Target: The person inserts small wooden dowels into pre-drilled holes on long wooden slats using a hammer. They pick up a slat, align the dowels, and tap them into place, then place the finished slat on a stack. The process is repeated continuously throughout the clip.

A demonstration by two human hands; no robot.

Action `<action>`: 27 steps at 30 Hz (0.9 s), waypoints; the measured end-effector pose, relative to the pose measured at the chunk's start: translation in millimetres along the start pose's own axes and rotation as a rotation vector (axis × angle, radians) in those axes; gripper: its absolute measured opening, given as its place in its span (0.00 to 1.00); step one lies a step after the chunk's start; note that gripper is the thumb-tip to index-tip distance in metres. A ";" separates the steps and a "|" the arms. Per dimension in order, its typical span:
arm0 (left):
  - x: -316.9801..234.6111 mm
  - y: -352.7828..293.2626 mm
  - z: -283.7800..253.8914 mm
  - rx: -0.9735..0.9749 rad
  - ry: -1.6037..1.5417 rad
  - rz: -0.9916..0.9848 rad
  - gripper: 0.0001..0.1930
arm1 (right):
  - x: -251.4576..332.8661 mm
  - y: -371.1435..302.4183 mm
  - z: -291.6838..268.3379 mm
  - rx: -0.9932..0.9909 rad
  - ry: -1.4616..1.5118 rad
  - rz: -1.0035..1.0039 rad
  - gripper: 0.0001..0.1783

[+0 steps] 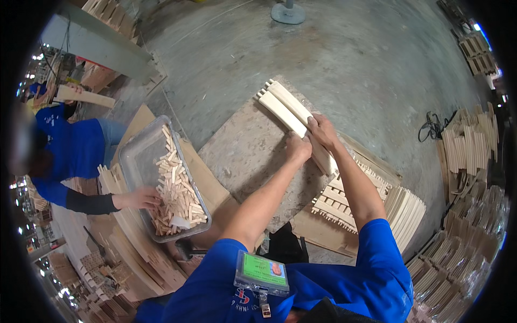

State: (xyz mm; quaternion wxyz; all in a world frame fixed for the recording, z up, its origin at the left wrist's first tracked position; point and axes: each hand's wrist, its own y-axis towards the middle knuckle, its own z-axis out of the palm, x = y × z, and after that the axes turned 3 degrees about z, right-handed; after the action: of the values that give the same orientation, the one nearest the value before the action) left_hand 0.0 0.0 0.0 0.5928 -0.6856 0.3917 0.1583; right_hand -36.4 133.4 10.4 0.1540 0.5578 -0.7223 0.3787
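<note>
Two pale wooden rails lie side by side over the worktable [231,145], with short dowel pegs sticking out of their far ends. My left hand [299,148] is closed on the near end of the left rail [283,113]. My right hand [324,132] is wrapped over the right rail [291,98], whose near end runs on past my wrist toward the right. The fingertips of both hands are partly hidden by the wood and by the hands themselves.
To the left, a grey tray [141,167] holds many wooden dowels [177,188]; a co-worker's hand [142,199] reaches into it. Pegged rails [339,202] and a row of slats [404,212] lie on cardboard at right. More wood stacks [468,145] stand farther right.
</note>
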 end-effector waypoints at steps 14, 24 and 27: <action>43.9 -228.7 -151.7 0.034 -0.035 0.453 0.28 | -21.5 -128.4 22.7 -0.486 -0.008 -0.212 0.25; 250.6 -453.0 -343.3 -1.206 0.031 0.184 0.15 | 56.6 -283.5 100.5 0.381 0.281 -0.218 0.18; 309.6 -492.0 -390.6 -1.373 0.107 -0.036 0.17 | 109.2 -310.6 128.4 0.483 0.094 -0.601 0.16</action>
State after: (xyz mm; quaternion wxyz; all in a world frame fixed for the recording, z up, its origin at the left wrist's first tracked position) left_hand 459.1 -478.9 224.4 0.0067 -0.9191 0.2203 0.3266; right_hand 239.7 -62.3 112.0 0.1554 0.7469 -0.4085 0.5012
